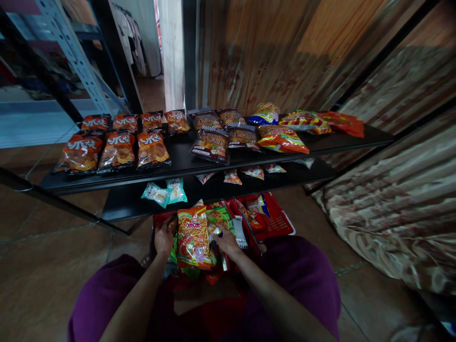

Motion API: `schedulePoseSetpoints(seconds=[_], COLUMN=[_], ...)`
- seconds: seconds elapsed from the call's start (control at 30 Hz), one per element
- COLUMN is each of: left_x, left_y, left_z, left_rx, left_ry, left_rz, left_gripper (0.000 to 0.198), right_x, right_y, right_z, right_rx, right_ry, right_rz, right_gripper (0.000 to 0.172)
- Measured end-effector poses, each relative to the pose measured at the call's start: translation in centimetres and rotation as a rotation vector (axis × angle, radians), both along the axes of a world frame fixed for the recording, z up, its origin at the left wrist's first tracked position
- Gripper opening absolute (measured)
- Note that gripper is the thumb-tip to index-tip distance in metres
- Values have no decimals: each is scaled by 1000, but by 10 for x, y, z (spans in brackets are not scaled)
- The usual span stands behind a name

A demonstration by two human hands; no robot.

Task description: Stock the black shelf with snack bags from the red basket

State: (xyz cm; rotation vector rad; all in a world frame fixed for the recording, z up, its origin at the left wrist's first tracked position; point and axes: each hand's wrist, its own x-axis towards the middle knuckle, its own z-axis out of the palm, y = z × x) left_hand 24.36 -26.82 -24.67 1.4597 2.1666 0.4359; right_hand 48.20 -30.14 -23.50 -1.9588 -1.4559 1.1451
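Both my hands are down in a red basket (254, 247) filled with snack packets, between my knees. My left hand (164, 240) is at the left side, its fingers curled around something dark and brownish that I cannot make out. My right hand (225, 241) closes on a small shiny snack packet (214, 231) with blue on it. Between the hands lies an orange and yellow snack bag (193, 237). A green snack bag (220, 216) sits behind the right hand, and a white-and-silver packet (239, 232) leans to its right.
In front stands a black shelf (185, 164) with orange snack bags (83, 152), brown snack bags (210, 144) and several colourful bags. On the lower shelf (124, 199) are teal packets (156, 194) and small triangular packets (232, 177). Patterned curtains (384, 204) hang at the right.
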Motion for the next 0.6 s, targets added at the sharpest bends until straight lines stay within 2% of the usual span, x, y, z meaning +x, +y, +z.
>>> schedulePoseSetpoints(seconds=[0.07, 0.17, 0.27, 0.33, 0.37, 0.5, 0.6], left_x=[0, 8, 20, 26, 27, 27, 29], left_y=[0, -4, -13, -20, -23, -29, -33], left_z=[7, 19, 28, 31, 32, 38, 44], left_rx=[86, 152, 174, 205, 221, 274, 350], left_ry=[-41, -69, -90, -100, -105, -119, -93], left_rz=[51, 75, 33, -30, -66, -165, -260], left_gripper=[42, 42, 41, 39, 39, 39, 43], right_x=[1, -5, -19, -26, -28, -18, -10], right_y=[-2, -16, -30, -35, -36, -36, -35], right_z=[7, 19, 28, 29, 27, 20, 17], right_rx=[25, 262, 449, 434, 396, 257, 291], right_ry=[-166, -367, -393, -382, -387, -407, -271], right_rz=[9, 99, 407, 577, 612, 561, 516], right_gripper=[57, 58, 55, 51, 49, 44, 40])
